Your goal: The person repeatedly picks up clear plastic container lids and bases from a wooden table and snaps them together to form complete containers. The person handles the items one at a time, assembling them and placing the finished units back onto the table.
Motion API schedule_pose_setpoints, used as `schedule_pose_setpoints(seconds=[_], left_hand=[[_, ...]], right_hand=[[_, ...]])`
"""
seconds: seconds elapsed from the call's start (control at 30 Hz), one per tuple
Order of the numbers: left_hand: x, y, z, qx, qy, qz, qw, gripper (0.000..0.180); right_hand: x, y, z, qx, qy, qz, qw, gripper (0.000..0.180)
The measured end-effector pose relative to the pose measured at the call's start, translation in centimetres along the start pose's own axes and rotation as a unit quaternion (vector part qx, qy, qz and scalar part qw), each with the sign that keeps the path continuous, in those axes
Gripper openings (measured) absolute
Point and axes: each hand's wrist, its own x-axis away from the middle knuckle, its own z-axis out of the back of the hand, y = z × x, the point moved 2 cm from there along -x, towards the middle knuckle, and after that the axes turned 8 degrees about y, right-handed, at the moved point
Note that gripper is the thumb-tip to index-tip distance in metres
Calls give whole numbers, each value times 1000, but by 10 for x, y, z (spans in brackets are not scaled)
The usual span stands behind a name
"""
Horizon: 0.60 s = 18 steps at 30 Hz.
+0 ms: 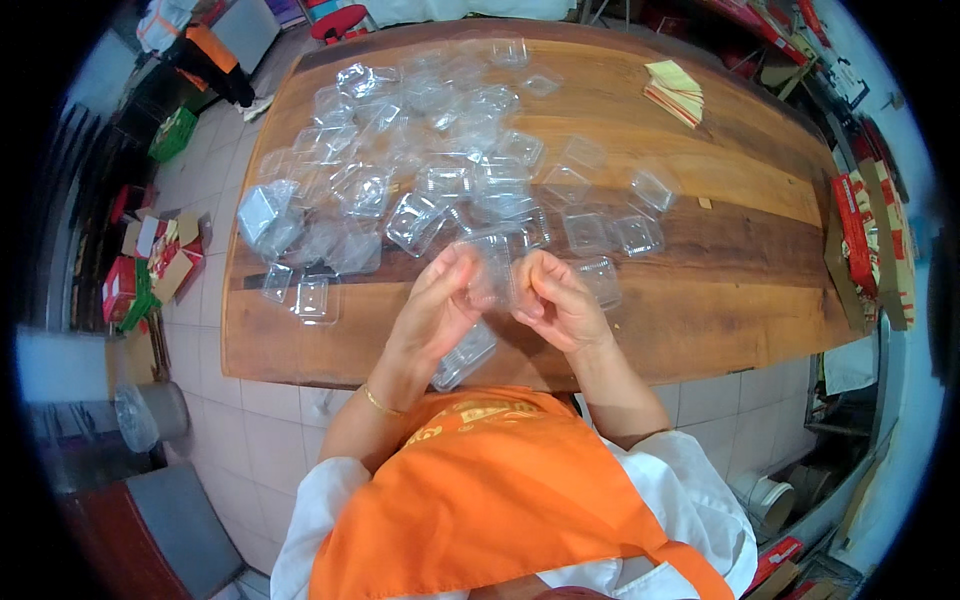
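Observation:
Between my two hands, in front of the orange apron, I grip a clear plastic clamshell box [492, 270]. My left hand [440, 300] is closed on its left side, with the thumb on top. On the opposite side, my right hand [560, 300] pinches the edge between thumb and curled fingers. Below them, another clear box [466, 356] lies at the table's near edge. Just beyond my hands spreads a big heap of clear plastic boxes [400, 130], many of them with lids open. One more box [598, 280] rests right beside my right hand.
The wooden table [730, 290] carries a fanned stack of yellow-orange paper slips [676, 92] at the far right. An open red carton [860, 240] stands by its right edge. A person [195, 50] is at the far left, near a green crate [173, 134]. A grey bin [152, 415] stands left.

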Motion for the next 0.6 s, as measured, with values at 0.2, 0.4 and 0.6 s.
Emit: schedule_pose_setpoints(seconds=[0.2, 0.4, 0.6], left_hand=[[11, 26, 0, -312, 185, -210, 908, 33], [47, 33, 25, -458, 148, -191, 856, 38], [57, 16, 4, -453, 103, -273, 842, 73]], right_hand=[[-17, -13, 16, 144, 148, -3, 979, 10], [-48, -41, 27, 147, 175, 70, 971, 9], [-21, -20, -20, 347, 141, 54, 926, 7]])
